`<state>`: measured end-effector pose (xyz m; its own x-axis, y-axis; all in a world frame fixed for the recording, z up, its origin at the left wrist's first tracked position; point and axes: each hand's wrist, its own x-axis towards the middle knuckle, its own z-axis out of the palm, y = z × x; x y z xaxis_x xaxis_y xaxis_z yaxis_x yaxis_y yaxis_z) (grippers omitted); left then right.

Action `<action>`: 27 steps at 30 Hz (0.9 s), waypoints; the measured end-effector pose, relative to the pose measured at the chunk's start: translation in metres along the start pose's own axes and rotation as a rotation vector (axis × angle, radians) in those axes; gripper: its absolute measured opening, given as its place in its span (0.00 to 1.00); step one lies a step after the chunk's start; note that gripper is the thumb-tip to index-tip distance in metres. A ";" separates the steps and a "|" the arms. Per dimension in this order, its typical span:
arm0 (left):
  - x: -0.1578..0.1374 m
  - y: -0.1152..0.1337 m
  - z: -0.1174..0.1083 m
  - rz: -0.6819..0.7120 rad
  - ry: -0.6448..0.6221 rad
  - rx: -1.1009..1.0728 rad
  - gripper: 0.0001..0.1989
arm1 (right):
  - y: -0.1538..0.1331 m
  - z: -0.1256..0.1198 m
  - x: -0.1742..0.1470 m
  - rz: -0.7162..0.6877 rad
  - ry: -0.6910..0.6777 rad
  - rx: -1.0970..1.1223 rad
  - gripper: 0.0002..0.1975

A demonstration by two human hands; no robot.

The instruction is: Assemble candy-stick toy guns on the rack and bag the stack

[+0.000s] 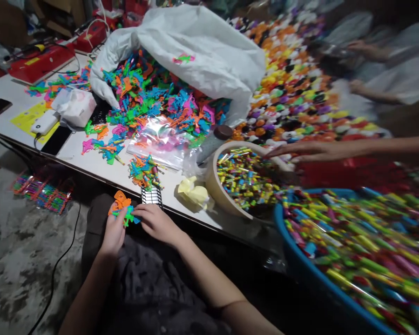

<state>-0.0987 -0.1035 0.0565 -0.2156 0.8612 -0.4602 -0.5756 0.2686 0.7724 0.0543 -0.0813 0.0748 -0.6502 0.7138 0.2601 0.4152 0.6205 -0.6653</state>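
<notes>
Over my lap, my left hand (114,231) is closed on a small bunch of flat plastic toys (123,204), orange, green and blue. My right hand (159,225) comes in from the right, its fingertips pinched at the blue edge of the same bunch. Just beyond it, a black grid-like strip (151,196) hangs at the table edge. A small pile of mixed plastic toys (144,170) lies above that strip. Farther back, a white sack (209,46) spills many similar toys (153,93) onto the table.
A crumpled yellow paper (194,191) lies beside a cream bucket (212,174) of small colourful pieces. A blue tub (282,228) of wrapped sticks stands right. Another person's hand (300,150) reaches over the bucket. Phones (57,139), red sealers (42,60) and clear bags (160,144) occupy the table.
</notes>
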 end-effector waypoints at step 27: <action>0.034 -0.013 0.012 -0.188 0.112 0.235 0.18 | 0.166 -0.178 -0.095 1.142 0.653 -0.568 0.20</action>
<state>-0.0886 -0.0723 0.0357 -0.2157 0.7381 -0.6393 -0.4186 0.5217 0.7434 0.2982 0.0111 0.0643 0.5463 0.8231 0.1555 0.7964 -0.4528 -0.4008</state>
